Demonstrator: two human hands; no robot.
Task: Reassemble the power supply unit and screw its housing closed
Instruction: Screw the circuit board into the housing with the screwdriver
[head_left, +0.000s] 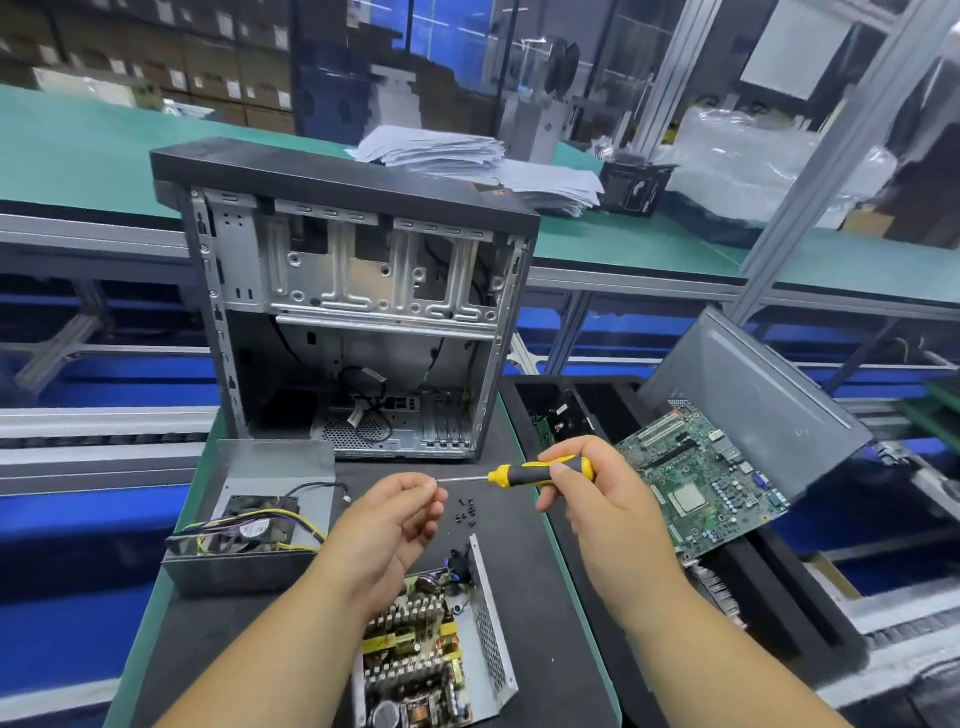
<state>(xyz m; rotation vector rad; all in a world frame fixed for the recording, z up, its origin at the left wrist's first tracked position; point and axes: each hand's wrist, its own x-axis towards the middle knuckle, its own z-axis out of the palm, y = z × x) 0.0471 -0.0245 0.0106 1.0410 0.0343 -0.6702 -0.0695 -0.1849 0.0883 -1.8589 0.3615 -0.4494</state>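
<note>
My right hand (587, 493) grips a yellow-and-black screwdriver (540, 472) by its handle, the shaft pointing left. My left hand (400, 512) pinches something at the shaft's tip; it is too small to make out. Below my hands the power supply's open base (493, 629) lies on the black mat, its circuit board (415, 654) exposed. The grey power supply cover (270, 467) with its fan (254, 525) and loose wires sits at the left. Several small black screws (466, 512) lie on the mat between them.
An open computer case (358, 312) stands upright behind the work area. A green motherboard (701, 478) leans in a black tray (779, 597) at the right, with a grey side panel (769, 400) behind it. Stacked papers (467, 156) lie on the far green bench.
</note>
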